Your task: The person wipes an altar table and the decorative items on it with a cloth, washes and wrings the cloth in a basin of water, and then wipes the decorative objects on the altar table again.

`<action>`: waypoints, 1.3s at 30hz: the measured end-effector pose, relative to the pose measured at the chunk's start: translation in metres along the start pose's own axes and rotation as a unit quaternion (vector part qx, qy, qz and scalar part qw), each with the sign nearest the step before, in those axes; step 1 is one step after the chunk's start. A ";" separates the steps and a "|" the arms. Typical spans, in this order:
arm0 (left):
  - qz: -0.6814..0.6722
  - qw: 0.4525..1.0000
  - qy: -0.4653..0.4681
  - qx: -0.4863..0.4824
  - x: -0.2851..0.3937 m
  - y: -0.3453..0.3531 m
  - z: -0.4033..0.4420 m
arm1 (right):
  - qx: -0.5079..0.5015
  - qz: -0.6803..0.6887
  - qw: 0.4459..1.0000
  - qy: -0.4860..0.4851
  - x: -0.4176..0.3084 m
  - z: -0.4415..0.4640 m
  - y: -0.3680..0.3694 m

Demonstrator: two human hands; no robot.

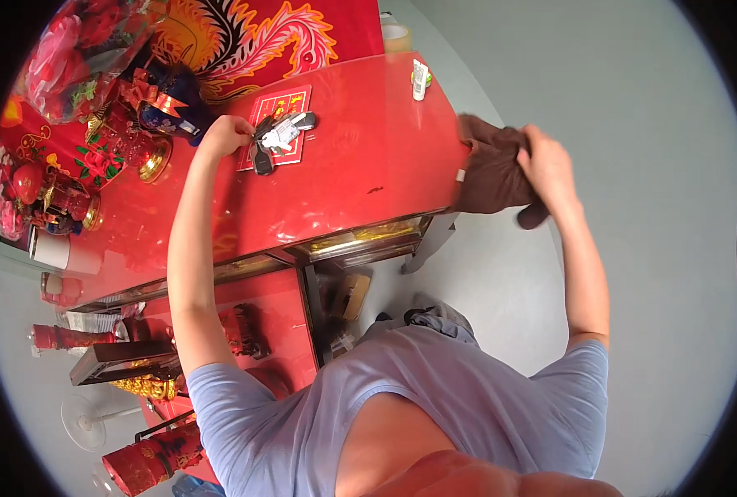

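Note:
My left hand [229,135] is over the red tabletop [344,166], its fingers pinched at the edge of a bunch of keys [280,135]. Dark fobs and a white tag show in the bunch, which rests on a red printed card [305,96] with gold and white markings. Past the table's right end, my right hand [548,168] grips a dark brown cloth item [493,170] that hangs in folds. A small pale label shows at its left edge, and its exact kind is unclear. My right fingertips are partly hidden behind the cloth.
A white tube [420,80] stands near the table's far right corner. At the left are wrapped red flowers [62,58], a dark blue vase [170,99] and gold-based ornaments. Below the tabletop, a lower red surface [277,311] holds several objects. A grey wall rises at right.

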State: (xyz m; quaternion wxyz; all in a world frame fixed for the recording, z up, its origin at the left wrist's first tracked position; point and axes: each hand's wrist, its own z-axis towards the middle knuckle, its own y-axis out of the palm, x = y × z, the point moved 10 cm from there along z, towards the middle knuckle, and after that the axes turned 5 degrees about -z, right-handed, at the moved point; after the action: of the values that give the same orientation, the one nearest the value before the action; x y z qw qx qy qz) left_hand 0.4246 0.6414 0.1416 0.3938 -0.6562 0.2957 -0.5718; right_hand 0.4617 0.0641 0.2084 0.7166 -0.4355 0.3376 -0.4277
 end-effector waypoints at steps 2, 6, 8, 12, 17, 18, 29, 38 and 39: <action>-0.065 0.995 0.043 -0.055 0.009 0.001 -0.001 | -0.002 0.065 0.997 0.044 -0.006 0.010 -0.041; 0.200 0.963 0.010 0.182 0.119 -0.043 -0.031 | 0.099 0.129 0.981 -0.102 -0.078 0.011 -0.078; 0.051 0.979 0.154 0.126 0.176 -0.016 -0.022 | -0.046 0.184 0.967 -0.172 -0.127 0.007 -0.046; -0.109 0.966 0.219 0.085 0.256 0.066 0.011 | -0.060 0.128 0.889 -0.436 -0.196 -0.032 0.036; -0.117 0.964 0.201 0.125 0.293 0.123 0.068 | -0.076 0.122 0.862 -0.487 -0.194 -0.029 0.048; -0.113 0.969 0.189 0.115 0.295 0.132 0.075 | -0.075 0.130 0.850 -0.505 -0.191 -0.031 0.047; -0.051 0.984 0.070 0.158 0.297 0.137 0.097 | -0.118 0.274 0.714 -0.633 -0.187 -0.013 0.061; -0.223 0.949 0.016 0.223 0.250 0.049 0.061 | 0.002 0.213 0.830 -0.515 -0.173 0.139 0.125; -0.201 0.953 0.017 0.228 0.250 0.048 0.056 | 0.012 0.209 0.840 -0.501 -0.173 0.154 0.131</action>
State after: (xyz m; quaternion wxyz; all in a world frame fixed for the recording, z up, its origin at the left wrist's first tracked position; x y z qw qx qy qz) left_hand 0.5258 0.4172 0.2283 0.4048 -0.5850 0.0267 -0.7023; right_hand 0.5650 0.3065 0.1686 0.8656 -0.5007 0.0099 0.0048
